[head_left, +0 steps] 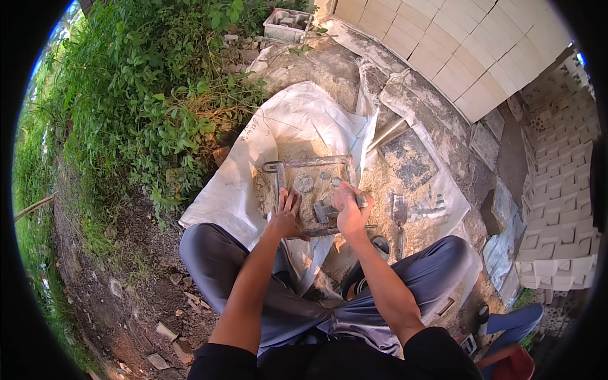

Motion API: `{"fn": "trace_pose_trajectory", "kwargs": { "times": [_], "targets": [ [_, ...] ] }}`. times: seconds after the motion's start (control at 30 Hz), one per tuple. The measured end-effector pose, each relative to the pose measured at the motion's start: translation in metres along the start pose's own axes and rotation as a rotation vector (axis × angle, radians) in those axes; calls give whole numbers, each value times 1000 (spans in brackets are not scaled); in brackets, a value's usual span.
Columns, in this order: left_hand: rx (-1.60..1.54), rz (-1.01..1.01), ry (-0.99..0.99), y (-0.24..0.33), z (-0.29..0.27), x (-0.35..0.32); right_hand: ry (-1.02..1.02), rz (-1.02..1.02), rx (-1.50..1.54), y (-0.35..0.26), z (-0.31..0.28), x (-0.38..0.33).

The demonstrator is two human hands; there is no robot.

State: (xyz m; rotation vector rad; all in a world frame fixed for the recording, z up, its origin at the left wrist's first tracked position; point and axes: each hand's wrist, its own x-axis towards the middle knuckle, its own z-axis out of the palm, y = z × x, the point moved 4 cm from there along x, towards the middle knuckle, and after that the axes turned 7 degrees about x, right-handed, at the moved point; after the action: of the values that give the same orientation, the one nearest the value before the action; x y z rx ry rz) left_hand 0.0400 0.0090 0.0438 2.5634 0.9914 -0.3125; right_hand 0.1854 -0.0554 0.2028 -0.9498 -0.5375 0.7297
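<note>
One white sheet [303,104], sand-strewn; on it, one rectangular frame [316,163]; within the frame, one flat-bladed tool [323,213] and one round disc [304,183] beside smaller lumps [324,175]. Two bare forearms [246,291], angled forward and inward over bent legs [212,263]. Left hand [286,220]: fingers slightly spread, laid over the frame's near left corner. Right hand [349,210]: curled around the tool's handle.

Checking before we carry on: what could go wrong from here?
The left hand is close to the trowel-like tool gripped by the right hand; a slip might nick it. The rectangular frame sits amid loose-looking sandy material, so it could shift if pushed.
</note>
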Motion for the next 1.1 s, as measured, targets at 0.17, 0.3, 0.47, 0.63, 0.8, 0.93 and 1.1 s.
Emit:
{"fn": "trace_pose_trajectory", "kwargs": {
  "times": [0.17,0.3,0.47,0.63,0.8,0.93,1.1],
  "targets": [
    [1,-36,-16,-2,-1,-3,-2,-35,133,-81,28,9],
    [11,-23,-4,4,-1,-2,-16,-101,-53,1,-14,1],
    [14,-34,-50,5,-9,-2,121,9,187,-17,-8,11],
    [12,-38,10,0,-1,-4,115,-55,125,-77,21,9],
    [-11,-32,-15,6,-3,-1,14,-95,67,7,-12,8],
    [18,-37,-5,-2,2,1,85,-38,123,-30,2,10],
    [26,-25,-8,7,-5,4,105,-80,179,-67,12,7]
  ]
}}
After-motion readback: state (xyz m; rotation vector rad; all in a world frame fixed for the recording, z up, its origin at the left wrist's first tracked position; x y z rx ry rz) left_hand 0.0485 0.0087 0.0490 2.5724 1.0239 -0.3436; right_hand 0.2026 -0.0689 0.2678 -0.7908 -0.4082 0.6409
